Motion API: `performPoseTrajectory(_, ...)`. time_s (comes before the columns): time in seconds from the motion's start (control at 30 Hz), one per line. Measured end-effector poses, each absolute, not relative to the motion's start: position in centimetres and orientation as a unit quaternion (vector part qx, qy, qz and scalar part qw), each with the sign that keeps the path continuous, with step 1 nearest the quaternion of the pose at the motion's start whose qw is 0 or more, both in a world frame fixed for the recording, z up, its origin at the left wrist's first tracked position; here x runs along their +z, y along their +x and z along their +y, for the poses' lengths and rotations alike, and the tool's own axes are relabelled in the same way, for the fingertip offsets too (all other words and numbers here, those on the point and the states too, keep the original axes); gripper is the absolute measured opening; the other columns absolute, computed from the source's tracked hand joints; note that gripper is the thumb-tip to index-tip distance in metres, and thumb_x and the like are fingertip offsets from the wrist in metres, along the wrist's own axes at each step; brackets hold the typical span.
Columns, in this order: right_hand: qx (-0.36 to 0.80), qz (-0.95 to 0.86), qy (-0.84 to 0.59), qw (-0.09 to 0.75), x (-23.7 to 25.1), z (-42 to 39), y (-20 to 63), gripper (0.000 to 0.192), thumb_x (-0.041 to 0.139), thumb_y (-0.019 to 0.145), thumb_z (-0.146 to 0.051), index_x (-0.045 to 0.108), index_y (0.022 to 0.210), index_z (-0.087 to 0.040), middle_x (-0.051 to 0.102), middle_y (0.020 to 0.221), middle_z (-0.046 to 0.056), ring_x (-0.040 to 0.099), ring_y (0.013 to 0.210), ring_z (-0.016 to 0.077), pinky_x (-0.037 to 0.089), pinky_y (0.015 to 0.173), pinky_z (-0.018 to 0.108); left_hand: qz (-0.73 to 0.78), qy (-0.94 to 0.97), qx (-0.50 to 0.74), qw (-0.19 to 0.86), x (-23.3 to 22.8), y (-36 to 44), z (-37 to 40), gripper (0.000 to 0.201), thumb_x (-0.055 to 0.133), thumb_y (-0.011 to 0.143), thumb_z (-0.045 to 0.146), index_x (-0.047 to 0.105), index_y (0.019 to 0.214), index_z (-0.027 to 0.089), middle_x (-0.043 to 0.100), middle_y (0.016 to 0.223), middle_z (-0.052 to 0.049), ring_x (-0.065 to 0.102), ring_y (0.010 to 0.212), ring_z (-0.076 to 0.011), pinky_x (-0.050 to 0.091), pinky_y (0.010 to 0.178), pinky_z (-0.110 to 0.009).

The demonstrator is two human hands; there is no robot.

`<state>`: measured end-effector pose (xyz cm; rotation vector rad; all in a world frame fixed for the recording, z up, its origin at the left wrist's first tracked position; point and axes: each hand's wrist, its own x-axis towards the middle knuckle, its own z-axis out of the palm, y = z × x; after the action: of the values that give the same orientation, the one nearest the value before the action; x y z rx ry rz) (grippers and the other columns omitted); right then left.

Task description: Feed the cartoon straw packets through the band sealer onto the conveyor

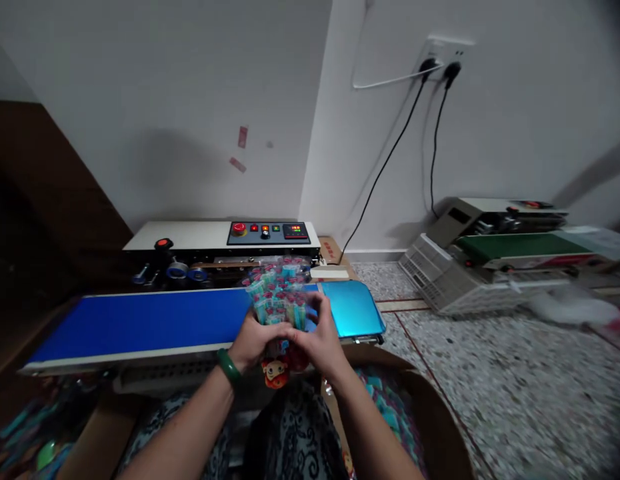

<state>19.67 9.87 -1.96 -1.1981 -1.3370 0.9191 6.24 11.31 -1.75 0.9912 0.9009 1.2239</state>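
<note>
Both my hands hold a bundle of small clear-and-turquoise tubes (277,287) with pink bits, just above the front edge of a blue conveyor belt (165,321). My left hand (253,339) grips its lower left side, and a green bangle (229,367) is on that wrist. From the right, my right hand (317,333) closes round it, the two thumbs meeting in front. A cartoon face with red hair (275,373) hangs below my thumbs. Whether the tubes sit in a clear bag, I cannot tell.
Behind the belt stands a sealing machine's control panel (269,233) with lit buttons. A metallic blue plate (351,310) extends the belt rightward. A cardboard box (433,413) of similar turquoise pieces is beside my knees. Farther right, a green-belted machine (520,247) rests on white crates (455,283).
</note>
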Motion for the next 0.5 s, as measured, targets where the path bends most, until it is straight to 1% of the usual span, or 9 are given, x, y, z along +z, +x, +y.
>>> performPoseTrajectory(0.1,0.389,-0.568,-0.511,0.515,-2.7,9.8,18.6,0.054,0.075,0.051,-0.028,0.043,0.094,-0.022,0.049,0.093,0.001,0.051,0.085,0.0167,0.046,0.071,0.028,0.393,0.409,0.534,0.627,-1.9,4.9,11.2,0.036,0.075,0.057,0.014,0.064,0.091,0.014,0.07,0.087,-0.006,0.064,0.079,-0.023,0.051,0.075,-0.036)
performPoseTrajectory(0.17,0.401,-0.574,-0.504,0.506,-2.9,10.0,17.9,0.046,0.074,0.053,-0.029,0.045,0.088,-0.021,0.05,0.086,0.0,0.051,0.078,0.0152,0.045,0.068,0.027,0.384,0.383,0.538,0.645,-2.0,4.1,11.2,0.036,0.074,0.057,0.014,0.063,0.092,0.014,0.07,0.087,-0.006,0.064,0.078,-0.0227,0.051,0.074,-0.036)
performPoseTrajectory(0.23,0.421,-0.575,-0.486,0.507,-3.0,10.4,17.4,0.037,0.071,0.059,-0.029,0.047,0.086,-0.02,0.052,0.084,0.0,0.052,0.077,0.0152,0.045,0.069,0.028,0.38,0.361,0.548,0.652,-2.1,3.5,11.3,0.035,0.074,0.058,0.014,0.063,0.091,0.014,0.07,0.086,-0.006,0.065,0.077,-0.0225,0.052,0.073,-0.036)
performPoseTrajectory(0.3,0.457,-0.565,-0.454,0.515,-3.1,10.7,16.9,0.028,0.066,0.065,-0.029,0.052,0.088,-0.02,0.056,0.086,0.001,0.054,0.082,0.0163,0.045,0.074,0.029,0.382,0.351,0.567,0.64,-2.2,3.1,11.5,0.035,0.074,0.057,0.014,0.063,0.09,0.014,0.07,0.086,-0.006,0.065,0.078,-0.0222,0.051,0.075,-0.035)
performPoseTrajectory(0.4,0.499,-0.532,-0.422,0.538,-3.3,11.0,16.4,0.024,0.061,0.071,-0.028,0.057,0.093,-0.02,0.061,0.094,0.003,0.056,0.09,0.0178,0.043,0.082,0.031,0.389,0.34,0.585,0.625,-2.3,2.5,11.8,0.035,0.074,0.058,0.014,0.063,0.091,0.014,0.07,0.087,-0.006,0.064,0.08,-0.0219,0.051,0.076,-0.034)
performPoseTrajectory(0.5,0.512,-0.49,-0.43,0.559,-3.7,11.0,16.0,0.021,0.061,0.072,-0.03,0.061,0.09,-0.02,0.063,0.093,0.003,0.056,0.09,0.0175,0.042,0.084,0.031,0.392,0.325,0.585,0.631,-2.4,2.0,11.8,0.035,0.074,0.058,0.016,0.063,0.091,0.014,0.07,0.09,-0.007,0.064,0.082,-0.023,0.05,0.078,-0.036)
